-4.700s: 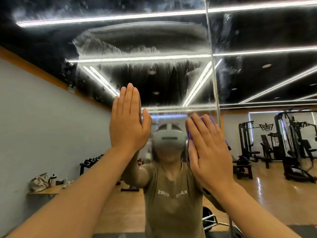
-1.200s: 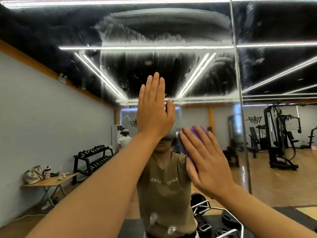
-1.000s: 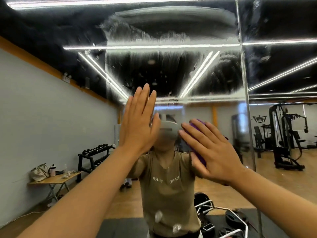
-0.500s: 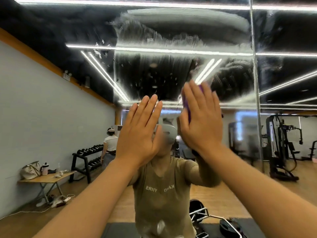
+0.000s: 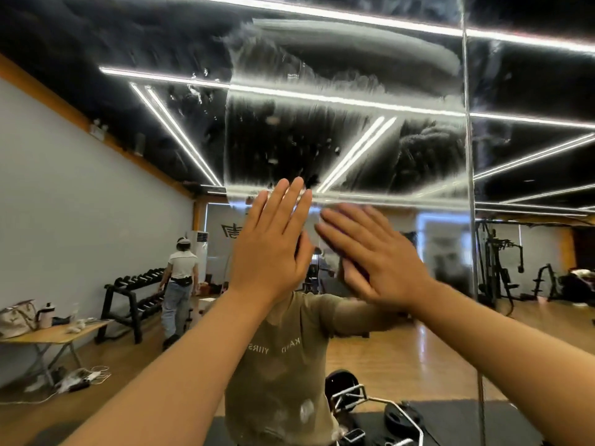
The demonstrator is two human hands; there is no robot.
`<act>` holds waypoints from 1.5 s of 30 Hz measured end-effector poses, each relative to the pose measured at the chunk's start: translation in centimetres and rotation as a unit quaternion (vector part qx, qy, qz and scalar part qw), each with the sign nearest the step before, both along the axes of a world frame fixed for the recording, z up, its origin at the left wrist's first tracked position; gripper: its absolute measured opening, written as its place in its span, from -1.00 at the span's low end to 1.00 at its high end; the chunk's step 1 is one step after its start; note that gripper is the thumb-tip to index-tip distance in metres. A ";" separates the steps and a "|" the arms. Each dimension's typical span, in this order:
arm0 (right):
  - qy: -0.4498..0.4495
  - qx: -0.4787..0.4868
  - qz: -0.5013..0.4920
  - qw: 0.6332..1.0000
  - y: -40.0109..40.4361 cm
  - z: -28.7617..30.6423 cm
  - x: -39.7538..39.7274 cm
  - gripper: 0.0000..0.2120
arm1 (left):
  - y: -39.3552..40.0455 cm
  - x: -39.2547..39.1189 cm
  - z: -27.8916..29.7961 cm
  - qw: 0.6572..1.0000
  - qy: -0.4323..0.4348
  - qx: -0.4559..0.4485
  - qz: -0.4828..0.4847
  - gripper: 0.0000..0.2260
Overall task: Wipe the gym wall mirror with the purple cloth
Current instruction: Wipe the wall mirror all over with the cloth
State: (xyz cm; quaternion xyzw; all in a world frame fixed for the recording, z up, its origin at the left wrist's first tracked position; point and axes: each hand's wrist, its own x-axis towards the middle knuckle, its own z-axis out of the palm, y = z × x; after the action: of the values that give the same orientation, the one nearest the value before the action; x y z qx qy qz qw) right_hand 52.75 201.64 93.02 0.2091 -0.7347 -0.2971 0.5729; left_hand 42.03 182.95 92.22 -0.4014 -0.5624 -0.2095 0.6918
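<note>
Streaked gym mirror [image 5: 338, 140], left hand [image 5: 270, 249] flat, right hand [image 5: 376, 255] flat, cloth seemingly hidden

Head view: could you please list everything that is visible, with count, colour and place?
mirror: one, smeared with whitish wipe streaks, fills the view ahead
mirror seam: one, silver, vertical, right of the hands
folding table: one, light wood, reflected at lower left
bag: one, pale, on the folding table
dumbbell rack: one, black, reflected by the left wall
other person: one, white top, beside the dumbbell rack
gym machines: several, black, reflected at right
purple cloth: not visible now
left hand: one, flat, fingers straight, raised at the glass
right hand: one, flat, fingers spread, blurred
</note>
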 end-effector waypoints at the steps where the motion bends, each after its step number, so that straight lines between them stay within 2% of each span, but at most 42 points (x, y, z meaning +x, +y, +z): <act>1: 0.013 -0.027 0.005 1.000 -0.3 1.8 -0.1 -0.45 | 0.0 0.0 0.0 1.000 0.001 0.005 0.000 -0.50; 6: 0.097 -0.214 0.014 0.972 -2.8 9.4 -1.1 -0.40 | 0.2 0.1 -0.1 1.000 -0.005 0.011 -0.004 -0.48; 11: 0.165 -0.322 0.029 0.932 -4.9 7.9 -2.7 -0.39 | 0.2 -0.1 -0.3 1.000 -0.011 0.015 -0.014 -0.48; 18: 0.116 -0.245 0.033 0.962 -4.0 3.6 -2.3 -0.42 | 0.2 -0.3 -0.3 0.999 -0.016 0.014 -0.030 -0.48; 24: 0.099 -0.291 0.122 0.944 -4.0 3.3 -2.2 -0.46 | 0.1 0.0 -0.3 0.999 -0.021 0.018 -0.034 -0.48; 34: 0.142 -0.268 0.140 0.942 -3.8 2.6 -2.3 -0.50 | 0.1 0.4 -0.8 0.997 -0.053 0.038 -0.039 -0.47; 45: 0.158 -0.257 0.153 0.941 -3.6 2.6 -2.9 -0.53 | 0.0 0.3 -0.8 0.998 -0.035 0.046 -0.033 -0.50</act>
State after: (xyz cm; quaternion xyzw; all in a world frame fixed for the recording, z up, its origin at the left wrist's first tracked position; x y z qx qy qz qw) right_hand 49.87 198.08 95.58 0.1151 -0.6455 -0.0361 0.7542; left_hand 42.38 182.94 91.40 -0.3801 -0.5624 -0.2721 0.6820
